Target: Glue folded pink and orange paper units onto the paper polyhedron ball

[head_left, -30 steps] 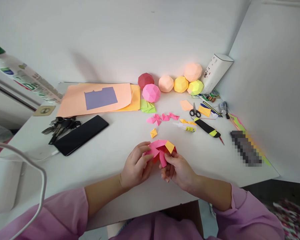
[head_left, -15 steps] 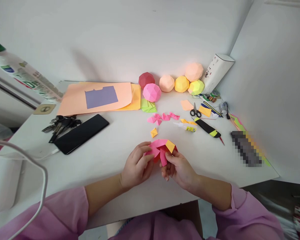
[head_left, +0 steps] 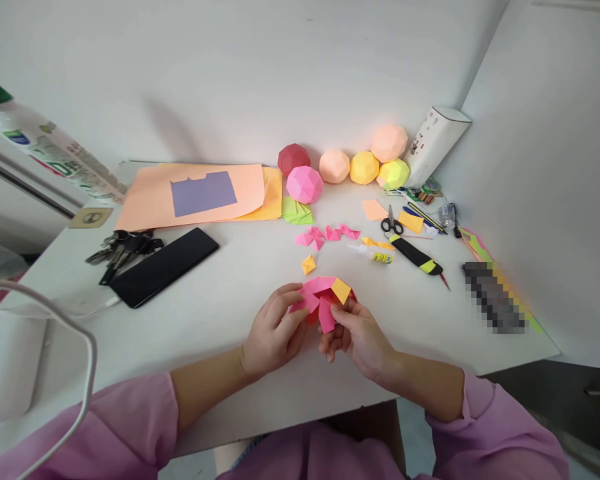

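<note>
Plainly, the white desk [head_left: 220, 340] is filling most of the view. On it, toward the wall at the left, a peach sheet [head_left: 150, 200] is lying over a yellow one, and at the far left a green-capped bottle [head_left: 45, 150] is appearing tilted. A black phone [head_left: 165, 268] is resting aslant in front of the sheet. Near the desk's front edge the left hand [head_left: 273, 330] is curling its fingers narrowly onto the left side of a pink shell [head_left: 310, 293], while the right hand [head_left: 367, 337] is pinching the shell's other side, its thumb pressing beside a flap that is hanging down. The shell, of folded paper, is sitting between the hands, and a yellow patch [head_left: 341, 291] is showing at its upper right. Keys [head_left: 123, 248] are lying just beside the phone. At the right a knife [head_left: 415, 253] is slanting across the desk, and along the wall six faceted balls [head_left: 305, 185] are clustering. Smaller still, scissors [head_left: 391, 223] are lying near the knife, glue [head_left: 373, 253] is pointing leftward, pink pieces [head_left: 333, 233] are scattering behind it, and a yellow square [head_left: 308, 265] is lying just beyond the shell.
</note>
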### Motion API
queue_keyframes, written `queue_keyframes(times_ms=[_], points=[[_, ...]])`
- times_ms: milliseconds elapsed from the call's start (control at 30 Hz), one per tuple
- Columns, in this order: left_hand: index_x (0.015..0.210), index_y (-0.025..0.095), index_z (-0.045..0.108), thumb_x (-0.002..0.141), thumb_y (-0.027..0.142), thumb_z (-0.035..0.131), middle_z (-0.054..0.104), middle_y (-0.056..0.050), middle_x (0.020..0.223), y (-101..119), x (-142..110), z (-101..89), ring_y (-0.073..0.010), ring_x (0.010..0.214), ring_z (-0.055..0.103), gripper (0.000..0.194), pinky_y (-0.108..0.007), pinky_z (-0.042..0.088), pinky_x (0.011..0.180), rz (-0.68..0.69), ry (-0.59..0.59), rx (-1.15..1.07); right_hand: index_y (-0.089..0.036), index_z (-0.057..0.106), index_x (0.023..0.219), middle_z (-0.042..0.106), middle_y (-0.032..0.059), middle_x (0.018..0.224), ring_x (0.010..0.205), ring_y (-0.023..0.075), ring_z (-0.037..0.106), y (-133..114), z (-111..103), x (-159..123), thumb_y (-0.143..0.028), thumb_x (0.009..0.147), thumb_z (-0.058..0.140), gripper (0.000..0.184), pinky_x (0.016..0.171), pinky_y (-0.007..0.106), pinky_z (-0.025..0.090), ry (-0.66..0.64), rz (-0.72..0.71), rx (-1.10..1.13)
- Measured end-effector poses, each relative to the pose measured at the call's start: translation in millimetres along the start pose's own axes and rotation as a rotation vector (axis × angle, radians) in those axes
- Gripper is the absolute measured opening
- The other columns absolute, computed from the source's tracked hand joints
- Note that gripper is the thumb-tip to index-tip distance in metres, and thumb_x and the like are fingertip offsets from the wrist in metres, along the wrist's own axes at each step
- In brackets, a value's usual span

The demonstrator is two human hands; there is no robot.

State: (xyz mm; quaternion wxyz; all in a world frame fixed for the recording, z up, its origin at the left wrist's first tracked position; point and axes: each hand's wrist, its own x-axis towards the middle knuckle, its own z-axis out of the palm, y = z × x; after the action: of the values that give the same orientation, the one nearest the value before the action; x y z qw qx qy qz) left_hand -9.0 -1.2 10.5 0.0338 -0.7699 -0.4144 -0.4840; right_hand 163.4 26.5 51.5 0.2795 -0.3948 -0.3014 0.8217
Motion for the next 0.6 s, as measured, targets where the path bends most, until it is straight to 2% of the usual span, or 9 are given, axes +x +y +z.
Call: queue_keyframes(times_ms=[600], points=[[0.104,0.020,0.053,0.083,0.002,0.054,0.053,-0.010,0.101,-0.5,-0.8,0.9,-0.0284,0.110,0.057,0.027,-0.044,0.058,0.079,0.050,-0.018,0.023,-0.015,0.058,0.092,0.063,-0.0010,0.058,0.047,0.0144,0.063,-2.1,4.4,1.6,-0.045,0.074,0.073,0.038,0.040,0.021,0.048,0.023,-0.013,-0.027]])
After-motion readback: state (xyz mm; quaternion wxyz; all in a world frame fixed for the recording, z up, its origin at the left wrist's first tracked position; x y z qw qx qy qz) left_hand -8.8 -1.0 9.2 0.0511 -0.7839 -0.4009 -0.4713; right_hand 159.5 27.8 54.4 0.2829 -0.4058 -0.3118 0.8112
